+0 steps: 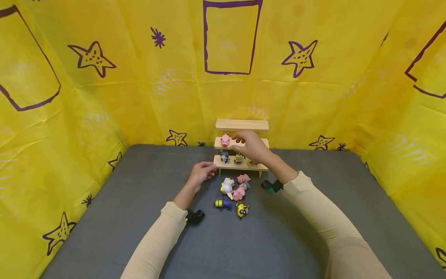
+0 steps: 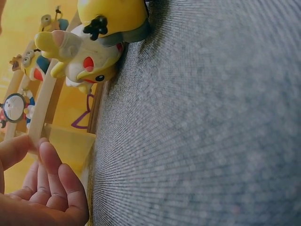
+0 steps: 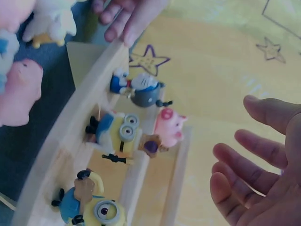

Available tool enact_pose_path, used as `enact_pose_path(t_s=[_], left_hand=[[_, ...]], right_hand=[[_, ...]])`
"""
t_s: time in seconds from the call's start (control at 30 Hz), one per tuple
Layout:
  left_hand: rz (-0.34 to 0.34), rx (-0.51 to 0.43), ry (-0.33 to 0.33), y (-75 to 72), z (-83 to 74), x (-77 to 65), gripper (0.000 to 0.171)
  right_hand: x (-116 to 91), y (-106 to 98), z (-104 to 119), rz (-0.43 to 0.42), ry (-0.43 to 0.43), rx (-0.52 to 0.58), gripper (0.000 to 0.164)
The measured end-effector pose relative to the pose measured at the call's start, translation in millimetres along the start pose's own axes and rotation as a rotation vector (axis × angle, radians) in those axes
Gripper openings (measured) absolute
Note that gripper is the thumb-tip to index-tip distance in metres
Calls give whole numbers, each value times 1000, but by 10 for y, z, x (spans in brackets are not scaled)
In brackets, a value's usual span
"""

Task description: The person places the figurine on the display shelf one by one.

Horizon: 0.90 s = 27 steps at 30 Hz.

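Observation:
A three-step wooden display rack (image 1: 242, 124) stands at the back of the table. My left hand (image 1: 202, 174) pinches the left end of its lowest step between thumb and forefinger. Beside a pink pig figure (image 1: 225, 140) on the middle step is my right hand (image 1: 251, 145), fingers spread and holding nothing; the right wrist view shows a gap between them. On the lowest step stand a grey-and-white cat-faced figure (image 3: 143, 87), a two-eyed minion figure (image 3: 123, 129) and a one-eyed minion figure (image 3: 106, 207).
In front of the rack lie a white-and-yellow figure (image 1: 227, 186), two pink pigs (image 1: 239, 193), a grey-blue figure (image 1: 245, 186) and two minion figures (image 1: 242, 209) on the dark grey tabletop (image 1: 139, 193). Yellow patterned cloth (image 1: 139, 108) hangs behind and at both sides.

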<state>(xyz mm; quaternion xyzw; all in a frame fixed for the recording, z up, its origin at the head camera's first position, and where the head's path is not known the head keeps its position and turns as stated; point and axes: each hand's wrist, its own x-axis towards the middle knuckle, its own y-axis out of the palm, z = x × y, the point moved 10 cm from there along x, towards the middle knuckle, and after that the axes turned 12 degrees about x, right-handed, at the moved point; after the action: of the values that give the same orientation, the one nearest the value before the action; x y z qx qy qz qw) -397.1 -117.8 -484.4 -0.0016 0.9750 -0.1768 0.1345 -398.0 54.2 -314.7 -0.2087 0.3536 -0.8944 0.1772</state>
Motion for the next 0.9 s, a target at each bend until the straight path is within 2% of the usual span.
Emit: enact_pose_path(t_s=[0.17, 0.3, 0.5, 0.7, 0.9], left_hand=[[1, 3, -6, -2, 4, 10, 30], [-7, 5, -2, -15, -2, 17, 30], [-6, 6, -12, -17, 6, 8, 31], [-2, 8, -23, -7, 28, 5, 32], [-2, 1, -17, 7, 27, 9, 32]], right_hand=[[-234, 28, 35, 15, -22, 32, 34], [-396, 128, 21, 44, -48, 44, 29], [-607, 430, -136, 126, -38, 49, 28], [-745, 756, -341, 184, -31, 48, 18], [-868, 897, -385, 222, -103, -20, 12]])
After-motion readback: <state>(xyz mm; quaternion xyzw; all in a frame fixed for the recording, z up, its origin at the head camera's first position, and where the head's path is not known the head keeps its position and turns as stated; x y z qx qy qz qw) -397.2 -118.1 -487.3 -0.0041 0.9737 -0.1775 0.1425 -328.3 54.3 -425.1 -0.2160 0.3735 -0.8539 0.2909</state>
